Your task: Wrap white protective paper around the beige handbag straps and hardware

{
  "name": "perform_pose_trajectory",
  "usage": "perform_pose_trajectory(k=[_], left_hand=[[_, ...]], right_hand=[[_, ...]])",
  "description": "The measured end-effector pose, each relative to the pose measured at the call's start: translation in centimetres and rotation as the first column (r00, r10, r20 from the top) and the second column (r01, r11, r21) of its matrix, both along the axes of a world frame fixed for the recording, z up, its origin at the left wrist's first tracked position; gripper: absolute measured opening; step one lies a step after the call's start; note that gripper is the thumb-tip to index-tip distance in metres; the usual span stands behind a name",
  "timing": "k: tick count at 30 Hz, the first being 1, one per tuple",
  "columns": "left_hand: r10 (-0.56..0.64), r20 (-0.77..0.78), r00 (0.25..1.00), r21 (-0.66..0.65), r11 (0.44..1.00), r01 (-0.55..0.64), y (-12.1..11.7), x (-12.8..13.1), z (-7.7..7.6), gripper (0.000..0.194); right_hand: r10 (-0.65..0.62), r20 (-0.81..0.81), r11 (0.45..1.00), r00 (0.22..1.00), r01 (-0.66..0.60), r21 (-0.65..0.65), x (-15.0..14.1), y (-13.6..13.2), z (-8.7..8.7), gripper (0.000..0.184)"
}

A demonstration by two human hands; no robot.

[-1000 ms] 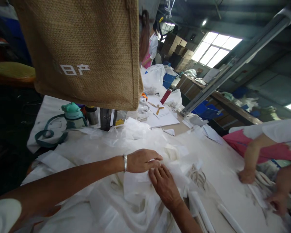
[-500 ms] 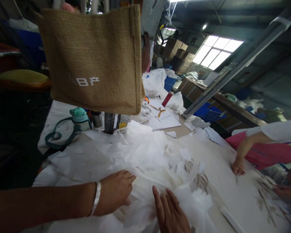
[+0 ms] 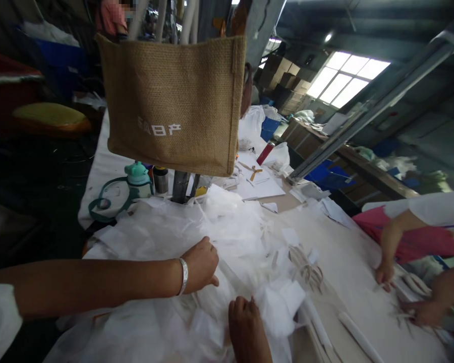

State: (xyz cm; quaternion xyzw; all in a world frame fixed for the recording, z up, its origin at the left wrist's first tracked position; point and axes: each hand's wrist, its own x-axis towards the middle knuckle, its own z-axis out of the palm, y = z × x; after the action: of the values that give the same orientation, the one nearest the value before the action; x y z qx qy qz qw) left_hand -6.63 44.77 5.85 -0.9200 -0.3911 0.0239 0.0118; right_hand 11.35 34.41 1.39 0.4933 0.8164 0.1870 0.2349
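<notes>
- White non-woven fabric (image 3: 227, 237): loose crumpled heap over the near half of the table (image 3: 98, 166), directly under both hands; no single sheet looks laid flat or folded yet, so by my reckoning the sorting is at an early stage, with most of the pile unhandled.
- Left hand (image 3: 200, 264): bangle (image 3: 182, 276) at the wrist; fingers curled, pinching a fold of the fabric at about 10 o'clock from the other hand.
- Fold held by that hand: its crease seems to run from 10 o'clock toward 4 o'clock across the table; which end leads I cannot tell.
- Right hand (image 3: 245, 327): knuckles up, fingers bent down into the fabric; whether it grips or only presses cannot be told.
- Teal bottle (image 3: 138, 180): upright at 11 o'clock of the heap, strap trailing left.
- Burlap bag (image 3: 174, 101): hanging above the table at 12 o'clock, white print facing me.
- White strips (image 3: 359, 338): lying flat at 4 o'clock, long axes running roughly 10 to 4.
- Co-worker's hand (image 3: 384, 275): at 3 o'clock, resting on the table, well apart from the heap.
</notes>
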Motion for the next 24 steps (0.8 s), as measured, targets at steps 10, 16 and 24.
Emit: perform_pose_trajectory(k=[10,16,24], left_hand=[[0.303,-0.161,0.939,-0.303,0.891,-0.339,2.3,-3.7,2.3,0.023],[0.093,0.128,0.987,-0.281,0.958,-0.054,1.4,-1.1,5.7,0.024],[-0.067,0.409,0.910,-0.792,0.470,0.390,3.6,3.6,-0.6,0.015]], right_hand=[[-0.025,-0.211,0.999,0.977,0.018,-0.035,1.3,-0.5,0.1,0.023],[0.158,-0.430,0.987,0.889,-0.156,0.041,2.5,-0.3,2.7,0.022],[0.487,-0.346,0.854,0.802,-0.355,0.380,1.9,-2.0,12.0,0.023]])
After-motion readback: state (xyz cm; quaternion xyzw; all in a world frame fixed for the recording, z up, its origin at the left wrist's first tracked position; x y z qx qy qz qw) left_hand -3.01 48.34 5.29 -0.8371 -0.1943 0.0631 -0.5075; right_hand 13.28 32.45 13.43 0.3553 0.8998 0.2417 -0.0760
